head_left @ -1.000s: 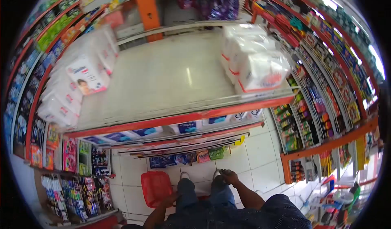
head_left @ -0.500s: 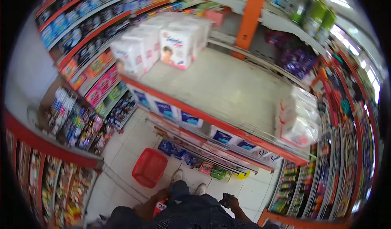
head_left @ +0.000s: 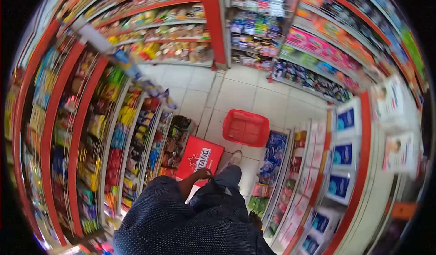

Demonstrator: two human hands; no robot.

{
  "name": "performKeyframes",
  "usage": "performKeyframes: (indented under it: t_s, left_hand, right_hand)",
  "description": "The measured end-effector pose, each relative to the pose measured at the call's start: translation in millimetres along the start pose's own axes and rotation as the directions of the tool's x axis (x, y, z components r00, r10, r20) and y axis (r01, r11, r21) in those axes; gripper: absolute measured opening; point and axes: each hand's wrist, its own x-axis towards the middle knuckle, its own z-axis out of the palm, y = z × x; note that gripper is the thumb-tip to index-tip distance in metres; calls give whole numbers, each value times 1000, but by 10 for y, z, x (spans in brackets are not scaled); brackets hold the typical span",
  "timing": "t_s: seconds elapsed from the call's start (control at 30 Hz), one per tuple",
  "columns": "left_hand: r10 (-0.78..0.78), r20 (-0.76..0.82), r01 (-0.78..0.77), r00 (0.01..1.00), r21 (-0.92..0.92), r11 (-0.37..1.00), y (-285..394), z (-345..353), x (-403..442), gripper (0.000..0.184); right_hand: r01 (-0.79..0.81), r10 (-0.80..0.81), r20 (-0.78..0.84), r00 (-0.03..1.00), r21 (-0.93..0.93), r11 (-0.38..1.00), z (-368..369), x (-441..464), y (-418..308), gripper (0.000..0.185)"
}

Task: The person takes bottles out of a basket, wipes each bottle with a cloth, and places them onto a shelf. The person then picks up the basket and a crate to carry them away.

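My left hand [head_left: 203, 174] hangs low in front of my body, its fingers curled. It overlaps the near corner of a red carton [head_left: 200, 157] with a white star-and-letter label; I cannot tell whether it touches the carton. What the fingers hold, if anything, is hidden. At the lower edge, beside my dark clothing, my right hand [head_left: 255, 219] shows only as a small dark shape, with its fingers not clear. Ahead on the floor tiles stands a red plastic basket [head_left: 245, 128], apart from both hands.
Shelves of packaged snacks [head_left: 109, 132] line the left side. On the right runs a shelf with blue-and-white packs [head_left: 344, 155] and white packages [head_left: 399, 150] on top. Blue bags [head_left: 274, 148] lie low beside the basket. A red post [head_left: 213, 23] stands at the back.
My view has swung to the left, so the basket and right-hand shelf appear farther right. More of the red carton and the left shelves shows. Less of my right hand is visible.
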Motion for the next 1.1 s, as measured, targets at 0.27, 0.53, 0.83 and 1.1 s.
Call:
performKeyframes:
  t_s: [0.27,0.53,0.83,1.1]
  left_hand:
    - [4,-142,20,990,169,985,-116,265,150,26]
    - [209,-341,-209,917,36,977,517,-350,-23,23]
    - [121,-373,-386,920,-801,457,-154,-80,-27,33]
    - [121,92,-78,988,-375,924,648,-277,-159,59]
  right_hand:
    - [1,5,267,964,-20,1000,-896,1442,-1037,32]
    - [393,-381,240,893,1,920,-1088,2805,-247,26]
    - [614,-581,464,669,95,784,-745,3703,-1212,49]
    - [818,-687,549,476,11,575,-755,4508,-1798,47]
